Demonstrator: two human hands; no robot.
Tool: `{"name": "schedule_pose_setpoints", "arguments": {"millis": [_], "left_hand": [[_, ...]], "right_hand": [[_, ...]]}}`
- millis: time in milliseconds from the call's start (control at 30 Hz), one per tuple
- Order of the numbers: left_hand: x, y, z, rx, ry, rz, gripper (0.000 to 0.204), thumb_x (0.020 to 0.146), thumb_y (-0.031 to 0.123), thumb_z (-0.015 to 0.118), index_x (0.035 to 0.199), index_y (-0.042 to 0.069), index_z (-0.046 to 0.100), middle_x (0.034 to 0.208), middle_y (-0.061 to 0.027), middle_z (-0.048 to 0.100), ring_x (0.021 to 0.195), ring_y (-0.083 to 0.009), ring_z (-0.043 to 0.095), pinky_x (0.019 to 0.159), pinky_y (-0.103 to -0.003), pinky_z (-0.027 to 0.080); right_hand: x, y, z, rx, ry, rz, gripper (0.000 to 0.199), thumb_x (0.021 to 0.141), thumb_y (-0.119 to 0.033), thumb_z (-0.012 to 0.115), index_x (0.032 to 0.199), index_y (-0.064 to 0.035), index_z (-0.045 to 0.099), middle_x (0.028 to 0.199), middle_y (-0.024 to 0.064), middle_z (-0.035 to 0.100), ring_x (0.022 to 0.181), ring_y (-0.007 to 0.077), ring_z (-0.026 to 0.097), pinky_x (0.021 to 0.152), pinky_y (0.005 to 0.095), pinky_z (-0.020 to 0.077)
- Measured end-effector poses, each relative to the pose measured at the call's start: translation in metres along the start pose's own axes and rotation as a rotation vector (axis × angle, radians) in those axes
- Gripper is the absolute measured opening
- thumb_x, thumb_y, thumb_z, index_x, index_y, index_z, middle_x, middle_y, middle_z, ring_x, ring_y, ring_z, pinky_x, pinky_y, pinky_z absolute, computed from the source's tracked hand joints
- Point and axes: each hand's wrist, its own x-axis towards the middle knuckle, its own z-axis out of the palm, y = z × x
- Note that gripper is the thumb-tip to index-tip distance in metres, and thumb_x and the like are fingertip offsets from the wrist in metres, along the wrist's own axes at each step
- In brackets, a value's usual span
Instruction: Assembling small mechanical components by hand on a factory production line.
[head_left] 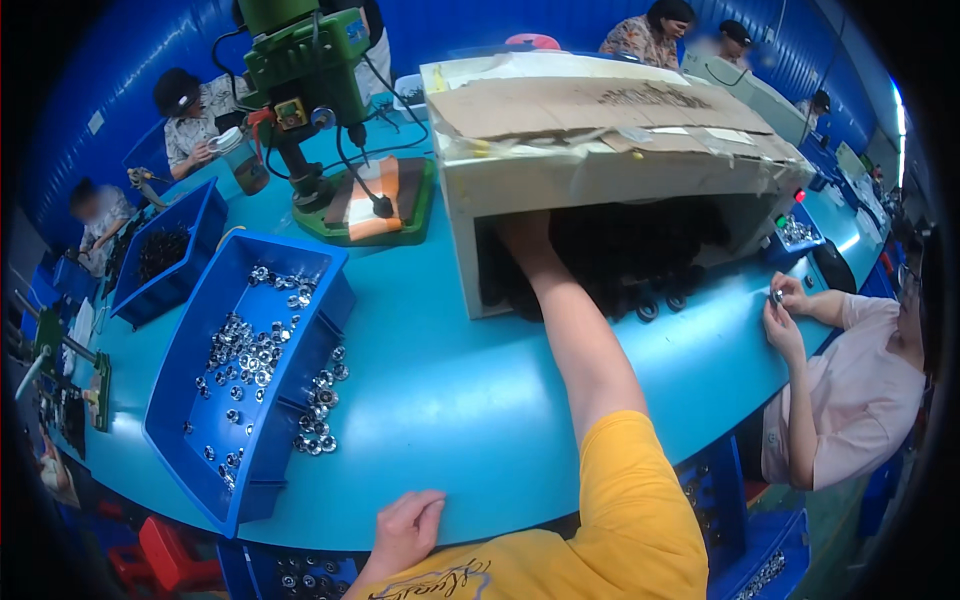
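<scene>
My right arm reaches into the open front of a large whitish box (620, 178) with torn cardboard on top. My right hand (526, 232) is in the shadow inside, next to a heap of black parts (625, 250); its fingers are hidden. A few black ring-shaped parts (648, 311) lie at the box's front opening. At the table's near edge my left hand (408, 525) rests with its fingers curled in, and nothing shows in it. Left of it stands a blue bin (190, 400) holding many shiny metal parts (245, 350). More metal parts (318, 410) lie beside the bin.
A green drill press (310, 90) stands behind the bin, with an orange-and-white cloth (375, 200) on its base. Another blue bin (180, 265) holds dark parts. At right, a co-worker (850, 380) handles a small part. Red stools (170, 555) stand below the table at left.
</scene>
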Motion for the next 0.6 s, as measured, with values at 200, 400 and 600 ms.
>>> {"name": "schedule_pose_setpoints", "arguments": {"millis": [200, 400, 600], "left_hand": [[-0.005, 0.002, 0.0, -0.015, 0.032, 0.008, 0.009, 0.089, -0.001, 0.073, 0.096, 0.004, 0.075, 0.072, -0.0108, 0.065, 0.055, -0.0218, 0.061, 0.052, -0.033, 0.047], [-0.008, 0.001, 0.002, -0.014, 0.021, 0.038, 0.009, 0.089, -0.001, 0.072, 0.096, 0.004, 0.075, 0.073, -0.0111, 0.066, 0.056, -0.0225, 0.061, 0.053, -0.033, 0.048], [-0.008, 0.001, 0.001, -0.018, 0.02, 0.058, 0.009, 0.089, 0.0, 0.072, 0.096, 0.004, 0.075, 0.074, -0.0114, 0.066, 0.057, -0.0236, 0.061, 0.053, -0.033, 0.048]], "right_hand": [[-0.012, -0.08, -0.176, 0.039, -0.455, 0.012, 0.024, 0.084, -0.026, 0.075, 0.104, -0.0133, 0.073, 0.112, 0.0129, 0.066, 0.103, 0.0336, 0.065, 0.072, 0.0422, 0.0609], [-0.101, -0.096, -0.25, 0.312, -0.524, -0.36, 0.022, 0.077, -0.019, 0.077, 0.093, -0.0129, 0.065, 0.097, 0.0073, 0.058, 0.091, 0.0268, 0.059, 0.065, 0.0353, 0.0549], [-0.094, -0.025, -0.198, 0.164, -0.51, -0.57, 0.014, 0.082, -0.02, 0.071, 0.093, -0.015, 0.065, 0.101, 0.0066, 0.062, 0.098, 0.0273, 0.061, 0.073, 0.0406, 0.0541]]}}
